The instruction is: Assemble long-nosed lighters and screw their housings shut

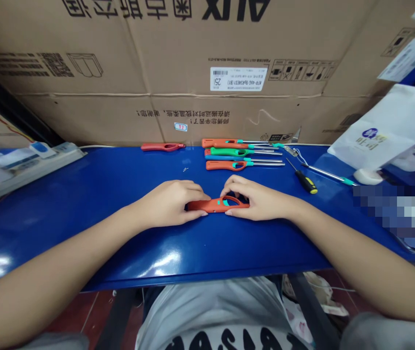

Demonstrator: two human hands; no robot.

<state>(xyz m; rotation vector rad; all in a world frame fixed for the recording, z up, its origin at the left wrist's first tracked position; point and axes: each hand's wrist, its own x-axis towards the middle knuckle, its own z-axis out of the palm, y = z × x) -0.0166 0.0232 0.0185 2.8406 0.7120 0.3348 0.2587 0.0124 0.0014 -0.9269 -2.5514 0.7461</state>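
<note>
An orange lighter casing (213, 205) with a green trigger lies level between my two hands, low over the blue table. My left hand (176, 201) grips its plain handle end, thumb in front and fingers behind. My right hand (253, 198) pinches the other end around the trigger loop. No metal tube shows on this casing; my right fingers cover its far tip. Beyond my hands several long-nosed lighters lie side by side, among them an orange one (225, 166) and a green one (227, 151). A red casing (161, 147) lies to their left.
A black and yellow screwdriver (306, 182) and a loose metal lighter tube (327, 173) lie at the right. Behind them stands a white paper bag (386, 131). A power strip (28, 170) is at the left edge. A large cardboard box (178, 63) walls off the back.
</note>
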